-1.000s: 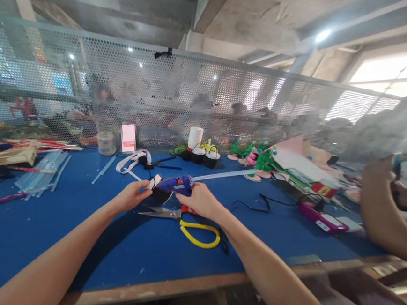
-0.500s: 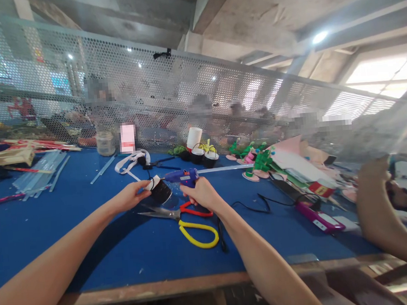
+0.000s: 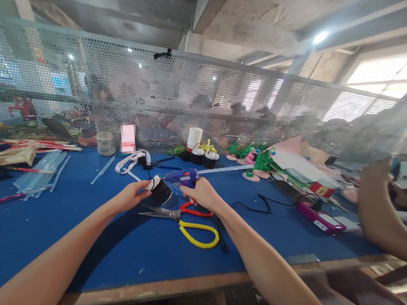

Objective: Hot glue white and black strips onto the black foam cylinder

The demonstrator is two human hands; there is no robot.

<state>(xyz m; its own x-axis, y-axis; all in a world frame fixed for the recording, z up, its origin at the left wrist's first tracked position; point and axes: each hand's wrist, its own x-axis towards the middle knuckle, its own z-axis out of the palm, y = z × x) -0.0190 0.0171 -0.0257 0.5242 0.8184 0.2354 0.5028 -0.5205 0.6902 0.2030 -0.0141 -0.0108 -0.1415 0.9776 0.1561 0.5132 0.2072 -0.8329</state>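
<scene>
Head view over a blue tabletop [image 3: 90, 236]. Left hand [image 3: 131, 195] has its grip closed, thumb & fingers pinching a small black round piece w/ a white tab [image 3: 160, 189], held just above the tabletop. Right hand [image 3: 202, 193] has its grip wrapped shut round the handle of a blue glue gun [image 3: 181, 176]. Gun's long axis runs left-right, nozzle pointing left, its tip just beside the black piece, at its upper right; clear glue stick [image 3: 222, 169] sticks out the back, to the right. Left hand is nearer the piece. Scissors w/ red & yellow handles [image 3: 188, 222] lie right under both hands. Open blue surface toward the near edge; craft clutter behind & right. Another person's hand [image 3: 380, 204] far right, well apart.
</scene>
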